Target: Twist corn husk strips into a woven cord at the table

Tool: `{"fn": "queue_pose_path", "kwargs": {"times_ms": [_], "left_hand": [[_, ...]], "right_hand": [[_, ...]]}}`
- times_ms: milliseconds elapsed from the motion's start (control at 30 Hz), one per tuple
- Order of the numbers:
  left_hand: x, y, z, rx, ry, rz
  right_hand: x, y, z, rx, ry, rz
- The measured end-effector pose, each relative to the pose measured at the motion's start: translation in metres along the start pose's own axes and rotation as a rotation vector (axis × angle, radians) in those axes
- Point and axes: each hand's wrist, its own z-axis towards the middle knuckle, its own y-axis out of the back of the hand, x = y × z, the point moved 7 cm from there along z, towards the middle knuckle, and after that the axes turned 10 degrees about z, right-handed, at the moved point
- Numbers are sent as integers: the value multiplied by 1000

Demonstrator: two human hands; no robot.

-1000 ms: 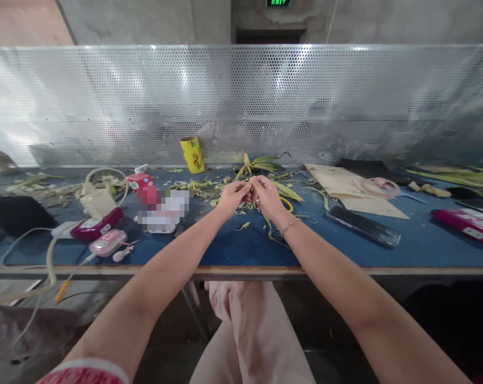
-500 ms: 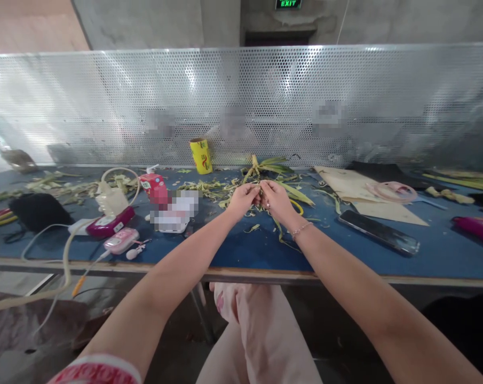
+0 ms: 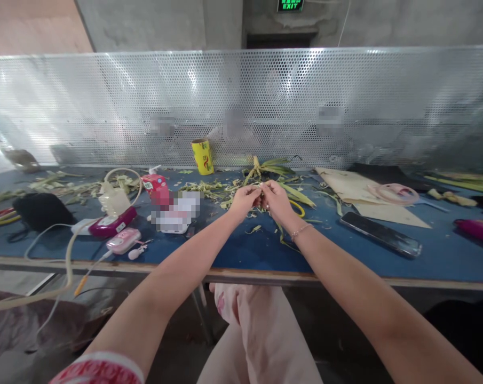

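Pinching hands (image 3: 244, 202) together, contents unclear

Canister (image 3: 203, 158) stood on table (image 3: 261, 256); panel (image 3: 125, 106) rose behind it, plant scraps (image 3: 203, 188) lay before it, pump bottle (image 3: 155, 186) front-left, phone (image 3: 381, 234) farther front-right.

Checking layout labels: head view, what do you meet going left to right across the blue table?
Black boxy object → magenta power strip → red pump bottle → yellow cylindrical container → left hand → right hand → dark smartphone → magenta unit at the right edge.
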Motion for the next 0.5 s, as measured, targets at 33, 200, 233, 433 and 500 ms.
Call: {"fn": "queue_pose_path", "kwargs": {"times_ms": [33,200,233,433,500], "left_hand": [[2,-1,0,10,32,-57],[9,2,-1,-36,194,-160],[10,3,-1,-46,211,-143],[4,15,4,-168,78,174],[0,20,4,-228,16,290]], "right_hand": [[1,1,0,0,6,-15],[7,-1,1,53,33,-132],[8,-2,0,66,39,-159],[15,-8,-4,86,122,-284],[18,-10,-6,93,150,-309]]}}
